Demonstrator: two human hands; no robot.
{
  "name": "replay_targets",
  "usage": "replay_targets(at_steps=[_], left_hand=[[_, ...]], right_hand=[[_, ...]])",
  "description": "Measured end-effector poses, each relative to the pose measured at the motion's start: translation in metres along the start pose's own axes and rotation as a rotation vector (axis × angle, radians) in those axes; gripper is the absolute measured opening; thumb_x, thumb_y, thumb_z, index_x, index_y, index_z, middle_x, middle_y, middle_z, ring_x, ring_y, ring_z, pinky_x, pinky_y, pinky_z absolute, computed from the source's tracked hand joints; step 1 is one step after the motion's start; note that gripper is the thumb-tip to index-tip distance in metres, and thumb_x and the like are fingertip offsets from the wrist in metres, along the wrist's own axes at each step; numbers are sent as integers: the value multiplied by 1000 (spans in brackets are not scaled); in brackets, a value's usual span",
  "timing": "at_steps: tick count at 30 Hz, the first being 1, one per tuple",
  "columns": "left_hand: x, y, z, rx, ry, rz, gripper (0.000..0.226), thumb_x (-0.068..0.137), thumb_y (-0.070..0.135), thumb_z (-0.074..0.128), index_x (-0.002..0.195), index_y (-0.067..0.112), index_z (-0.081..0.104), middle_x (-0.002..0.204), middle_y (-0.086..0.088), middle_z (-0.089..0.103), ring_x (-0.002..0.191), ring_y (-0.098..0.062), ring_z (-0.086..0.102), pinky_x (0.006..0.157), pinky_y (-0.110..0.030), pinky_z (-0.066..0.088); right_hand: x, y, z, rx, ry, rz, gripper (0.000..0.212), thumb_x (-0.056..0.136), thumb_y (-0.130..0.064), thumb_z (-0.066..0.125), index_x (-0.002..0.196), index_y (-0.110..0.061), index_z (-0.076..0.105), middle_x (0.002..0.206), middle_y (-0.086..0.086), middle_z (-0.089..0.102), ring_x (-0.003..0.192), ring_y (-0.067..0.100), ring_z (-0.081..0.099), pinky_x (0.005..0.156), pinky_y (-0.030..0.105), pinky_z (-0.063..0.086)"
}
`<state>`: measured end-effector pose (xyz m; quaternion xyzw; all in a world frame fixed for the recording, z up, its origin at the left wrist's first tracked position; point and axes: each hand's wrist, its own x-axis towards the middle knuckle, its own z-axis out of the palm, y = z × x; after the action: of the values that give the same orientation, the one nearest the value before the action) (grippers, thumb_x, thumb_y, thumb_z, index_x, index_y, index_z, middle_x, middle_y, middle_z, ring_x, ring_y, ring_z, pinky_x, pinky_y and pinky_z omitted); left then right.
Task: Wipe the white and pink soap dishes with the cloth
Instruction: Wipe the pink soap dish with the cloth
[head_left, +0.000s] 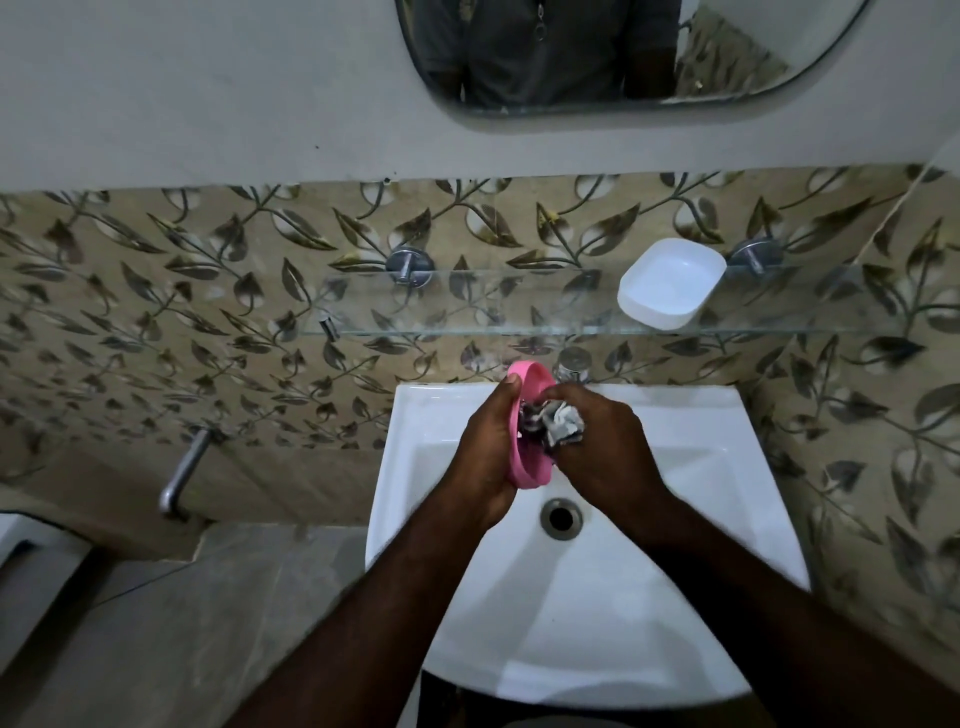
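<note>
My left hand (485, 452) holds the pink soap dish (521, 462) on its edge above the white sink (691, 597). The dish's hollow side faces right. My right hand (602, 452) grips a bunched grey and white cloth (558, 423) and presses it into that hollow. The white soap dish (670, 283) lies upright on the glass shelf (467, 312), up and to the right of both hands, with nothing touching it.
A chrome tap (571, 366) stands behind the hands at the sink's back edge. The drain (561, 518) is just below them. A second tap (182, 475) juts from the tiled wall at left. A mirror (597, 52) hangs above.
</note>
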<state>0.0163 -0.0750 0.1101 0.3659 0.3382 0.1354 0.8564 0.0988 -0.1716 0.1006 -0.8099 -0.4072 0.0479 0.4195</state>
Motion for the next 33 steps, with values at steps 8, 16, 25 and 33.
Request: replay_targets(at_steps=[8,16,25,33], left_hand=[[-5,-18,1,95,27,20,37,96,39,50,117,14,67,111,-10,71,95,-26,65,79,-34,51],[2,-19,-13,312,9,199,36,68,54,68,96,33,68,85,0,70,76,-19,64,61,-30,47],[7,-9,-21,644,-104,185,47,63,21,70,107,37,69,82,15,70,72,-11,60,66,-27,45],[-7,-3,-12,674,-145,179,38,62,9,69,87,37,72,67,8,61,60,-20,47,54,-31,39]], right_hand=[[5,10,-2,29,-22,252,16,72,-20,72,84,-21,62,69,-3,70,63,19,65,56,29,52],[-18,0,-9,961,-280,528,17,81,1,61,97,4,65,93,30,70,83,38,71,73,52,59],[2,-9,-40,246,78,-153,36,72,-14,73,108,-19,68,96,2,68,93,17,62,81,23,49],[8,3,-34,65,-13,-182,47,75,5,75,116,-16,67,131,2,59,126,22,55,107,24,39]])
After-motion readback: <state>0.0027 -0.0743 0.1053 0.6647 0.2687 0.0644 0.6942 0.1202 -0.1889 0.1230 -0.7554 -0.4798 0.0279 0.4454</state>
